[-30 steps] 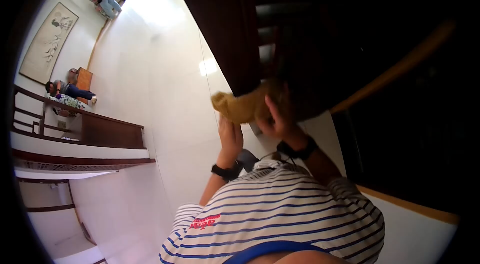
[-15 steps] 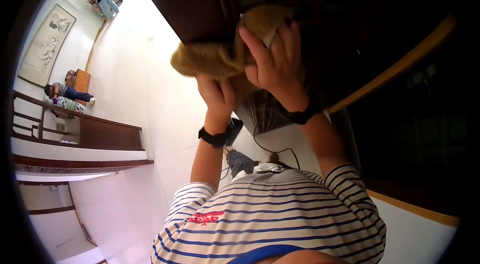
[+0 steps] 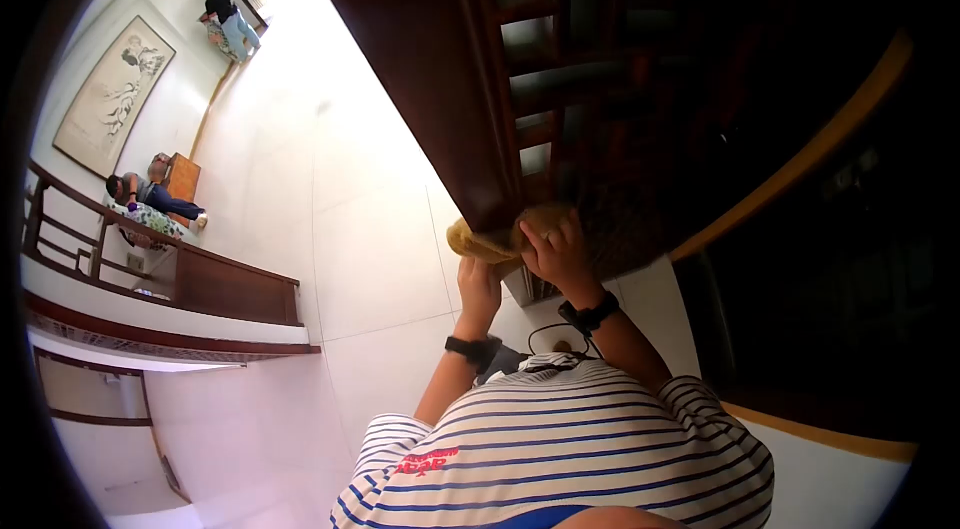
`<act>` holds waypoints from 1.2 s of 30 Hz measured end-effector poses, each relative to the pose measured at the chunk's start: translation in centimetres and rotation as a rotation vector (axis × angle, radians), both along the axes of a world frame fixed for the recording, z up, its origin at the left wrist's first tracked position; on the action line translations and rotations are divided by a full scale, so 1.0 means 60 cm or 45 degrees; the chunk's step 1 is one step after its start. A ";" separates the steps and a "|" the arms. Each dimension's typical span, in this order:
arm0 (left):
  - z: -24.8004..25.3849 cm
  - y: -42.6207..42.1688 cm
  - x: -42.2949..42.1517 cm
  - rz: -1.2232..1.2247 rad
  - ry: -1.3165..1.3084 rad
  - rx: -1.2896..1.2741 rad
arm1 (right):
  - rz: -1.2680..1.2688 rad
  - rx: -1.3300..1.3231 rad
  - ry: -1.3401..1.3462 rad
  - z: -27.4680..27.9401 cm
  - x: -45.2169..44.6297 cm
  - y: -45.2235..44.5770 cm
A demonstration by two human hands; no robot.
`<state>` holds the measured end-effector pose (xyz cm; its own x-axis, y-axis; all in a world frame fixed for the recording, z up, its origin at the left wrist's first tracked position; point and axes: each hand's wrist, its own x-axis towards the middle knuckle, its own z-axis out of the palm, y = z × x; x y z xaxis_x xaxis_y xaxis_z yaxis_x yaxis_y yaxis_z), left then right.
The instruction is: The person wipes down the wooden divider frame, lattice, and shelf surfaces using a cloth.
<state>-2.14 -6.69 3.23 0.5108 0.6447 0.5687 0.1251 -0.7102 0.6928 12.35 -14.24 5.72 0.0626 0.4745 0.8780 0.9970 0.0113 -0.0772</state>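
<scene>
A fuzzy yellow-brown cloth (image 3: pixel 475 242) is folded around the edge of a dark wooden lattice panel (image 3: pixel 420 59), covering both of its sides. My left hand (image 3: pixel 478 287) grips the cloth on the left side, its fingertips hidden under the fabric. On the right side, my right hand (image 3: pixel 562 254) presses the cloth against the panel with bent fingers. Each wrist wears a black band. The openwork of the panel shows to the right of its solid edge.
Pale floor tiles (image 3: pixel 370 259) stretch out to the left. A dark wooden railing (image 3: pixel 230 284) runs along the left, with two people (image 3: pixel 160 197) (image 3: pixel 230 19) farther off near a framed picture (image 3: pixel 115 94). A black cable (image 3: pixel 545 331) lies near my feet. Dark glossy surfaces with a yellow-brown edge (image 3: pixel 800 149) stand at right.
Both hands and the cloth have slid down along the panel edge, closer to my body in the view. More of the panel and its lattice shows above them.
</scene>
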 end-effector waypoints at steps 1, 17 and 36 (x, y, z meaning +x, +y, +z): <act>0.008 -0.010 -0.010 0.005 -0.010 0.008 | 0.005 0.008 -0.010 0.003 -0.004 -0.012; 0.297 -0.034 0.089 0.221 -0.320 0.722 | 0.288 0.337 -0.080 0.375 0.050 0.007; 0.064 -0.022 0.138 0.114 0.209 1.205 | -0.003 0.231 0.049 0.134 0.100 -0.071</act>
<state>6.15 -7.99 7.08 0.6014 -0.0038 0.7989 0.2503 -0.9488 -0.1929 18.32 -18.47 13.77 0.0986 0.3084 0.9461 0.9934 0.0258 -0.1120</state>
